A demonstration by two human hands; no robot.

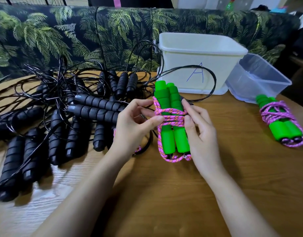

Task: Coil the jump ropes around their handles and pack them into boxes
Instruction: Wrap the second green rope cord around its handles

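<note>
Both forearms come in from the bottom edge, cut off below the elbow, over a wooden table (164, 194). The left hand (135, 124) pinches a strand of the pink rope (171, 117) between thumb and forefinger, just left of the green handles (169, 103); its other fingers are curled behind and mostly hidden. The right hand (200, 132) holds the pair of handles from their right side, thumb pressed on the wraps, forefinger up along the edge; the fingers behind the handles cannot be made out. The handles stand side by side above the table's middle, the rope wound across their waist and looping under their lower ends.

To the left lies a pile of black jump ropes (61, 117), handles and thin cords tangled so that single ropes are hard to tell apart; the pile runs off the left edge. A black cord loop (213, 82) arcs up from behind the green handles, its ends hidden by the hands.

Right, near the table's edge, lies a second coiled bundle (282, 122), green and pink. Behind it a clear box (255, 77) sits tilted beside a white box (198, 53) marked A, whose inside is out of sight. Beyond, a palm-print sofa (78, 31)
</note>
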